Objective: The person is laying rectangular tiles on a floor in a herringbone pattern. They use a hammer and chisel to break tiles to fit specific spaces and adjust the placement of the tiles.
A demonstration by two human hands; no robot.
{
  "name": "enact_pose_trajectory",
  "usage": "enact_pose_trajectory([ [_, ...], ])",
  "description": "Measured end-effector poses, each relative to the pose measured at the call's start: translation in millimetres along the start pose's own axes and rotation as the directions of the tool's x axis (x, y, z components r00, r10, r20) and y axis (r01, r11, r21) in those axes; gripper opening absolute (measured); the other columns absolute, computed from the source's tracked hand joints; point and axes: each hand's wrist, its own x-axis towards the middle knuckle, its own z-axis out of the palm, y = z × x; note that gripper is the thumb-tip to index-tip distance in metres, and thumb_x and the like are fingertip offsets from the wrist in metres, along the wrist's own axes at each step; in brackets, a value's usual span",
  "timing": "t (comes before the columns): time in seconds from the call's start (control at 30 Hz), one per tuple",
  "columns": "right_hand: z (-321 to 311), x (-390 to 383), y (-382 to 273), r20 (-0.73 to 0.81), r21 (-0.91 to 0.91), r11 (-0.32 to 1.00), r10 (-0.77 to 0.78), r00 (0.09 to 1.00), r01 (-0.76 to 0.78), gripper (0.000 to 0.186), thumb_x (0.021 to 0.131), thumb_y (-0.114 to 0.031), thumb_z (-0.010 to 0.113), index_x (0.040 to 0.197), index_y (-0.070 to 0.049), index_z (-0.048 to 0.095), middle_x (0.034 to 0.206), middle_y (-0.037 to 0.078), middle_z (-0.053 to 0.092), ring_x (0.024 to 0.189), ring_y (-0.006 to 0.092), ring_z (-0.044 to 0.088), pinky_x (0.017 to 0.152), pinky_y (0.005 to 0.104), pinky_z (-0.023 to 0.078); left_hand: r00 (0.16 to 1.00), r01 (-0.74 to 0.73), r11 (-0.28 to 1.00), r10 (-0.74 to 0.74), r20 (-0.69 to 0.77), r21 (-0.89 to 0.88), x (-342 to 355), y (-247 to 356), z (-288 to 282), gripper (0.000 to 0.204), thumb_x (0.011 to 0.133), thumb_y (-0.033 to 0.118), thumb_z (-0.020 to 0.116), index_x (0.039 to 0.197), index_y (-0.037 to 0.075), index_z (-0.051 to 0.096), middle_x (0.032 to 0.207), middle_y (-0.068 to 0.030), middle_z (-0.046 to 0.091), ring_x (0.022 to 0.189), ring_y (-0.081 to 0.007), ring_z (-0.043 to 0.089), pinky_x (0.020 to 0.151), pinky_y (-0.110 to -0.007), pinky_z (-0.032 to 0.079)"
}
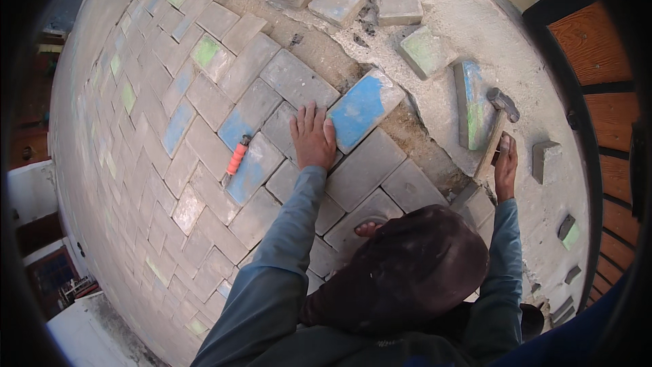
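Note:
My left hand (313, 137) lies flat on the grey paving blocks, its fingers stretched out and slightly apart. Just right of its fingertips is a paving block (360, 110) with blue paint on top. Off to the right, my right hand (505, 171) is closed at the wooden handle of a hammer (494, 137); the palm side of the grip is partly hidden. The hammer's metal head points away from me, beside a loose block (468, 105) painted blue and green. Left of my left forearm, a small tool with an orange-red grip (237, 157) rests on the pavers.
Bare sandy soil (414, 132) runs along the edge of the laid pavers. Beyond it, loose blocks (399, 4) and a green-marked block (424, 52) lie on rough concrete. Brown slatted panels (598, 47) stand at the far right. A bent knee in dark cloth (424, 265) is close below my hands.

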Motion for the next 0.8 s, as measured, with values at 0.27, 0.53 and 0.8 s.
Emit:
enact_pose_trajectory([
  [0.27, 17.3, -26.1, -114.4, 0.023, 0.166, 0.960, 0.225, 0.974, -0.226, 0.089, 0.099, -0.070, 0.047, 0.148, 0.004, 0.040, 0.122, 0.023, 0.046, 0.095, 0.0322, 0.069, 0.073, 0.0384, 0.065, 1.000, 0.010, 0.997, -0.010, 0.002, -0.077, 2.2, -1.2, -4.4, 0.045, 0.107, 0.033, 0.041, 0.140, 0.009, 0.060, 0.158, -0.0122, 0.045, 0.151, -0.0339, 0.032, 0.127, -0.051, 0.014],
  [0.53, 8.7, 12.4, -67.7, 0.045, -0.656, 0.728, -0.223, 0.974, 0.197, 0.079, 0.096, -0.059, 0.061, 0.136, 0.008, 0.049, 0.127, 0.034, 0.049, 0.098, 0.0496, 0.066, 0.087, 0.0535, 0.055, 0.989, 0.016, 0.926, -0.070, -0.130, -0.376, 3.0, -7.1, -0.7, 0.049, 0.109, 0.033, 0.039, 0.144, 0.003, 0.053, 0.160, -0.0220, 0.037, 0.151, -0.0388, 0.030, 0.127, -0.053, 0.012],
  [0.8, -7.4, 53.1, -53.8, 0.047, 0.113, 0.970, 0.211, 0.976, -0.215, 0.030, 0.101, -0.025, 0.059, 0.109, 0.004, 0.055, 0.104, 0.021, 0.062, 0.068, 0.0214, 0.058, 0.059, 0.0352, 0.052, 0.883, 0.199, 0.890, -0.344, -0.318, -0.411, 3.8, -11.9, 1.8, 0.058, 0.110, 0.039, 0.031, 0.150, -0.001, 0.041, 0.160, -0.0246, 0.035, 0.153, -0.0394, 0.024, 0.126, -0.058, 0.006],
])
